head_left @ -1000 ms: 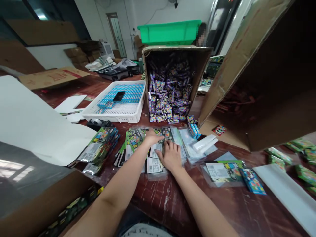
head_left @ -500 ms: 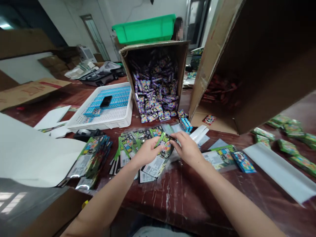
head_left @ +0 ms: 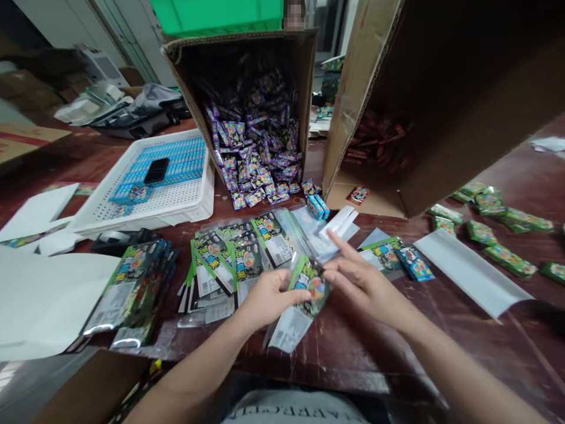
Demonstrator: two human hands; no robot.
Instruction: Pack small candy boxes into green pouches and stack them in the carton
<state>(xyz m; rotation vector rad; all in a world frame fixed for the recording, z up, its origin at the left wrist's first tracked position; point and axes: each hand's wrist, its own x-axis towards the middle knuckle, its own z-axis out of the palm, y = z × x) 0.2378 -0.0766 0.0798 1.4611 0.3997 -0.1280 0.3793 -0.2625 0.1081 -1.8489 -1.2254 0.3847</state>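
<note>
My left hand (head_left: 276, 297) pinches a black-and-green printed plastic pouch (head_left: 311, 282), thumb across its front. The pouch is tilted over the table, its pale label end hanging toward me. At its right edge is my right hand (head_left: 364, 285), index finger stretched out and the other fingers close to or touching the pouch; exact contact is blurred. Left of the held pouch, a fanned pile of similar pouches (head_left: 249, 259) lies on the table. Farther left sits a stack of filled-looking pouches (head_left: 128, 277). Small blue boxes (head_left: 318, 206) stand just beyond my hands.
A cardboard box (head_left: 311, 88) of purple packets (head_left: 251, 171) faces me, under a green bin (head_left: 220, 15). Another large box (head_left: 375, 209) holds red packets. A white basket (head_left: 145, 221) carries blue boxes and a phone (head_left: 156, 171). Green packs (head_left: 507, 259) lie right; a person is behind.
The held pouch has come nearer to me, off the pile. My right hand's index finger has stretched out from its earlier pinch. The view has shifted to the right and down.
</note>
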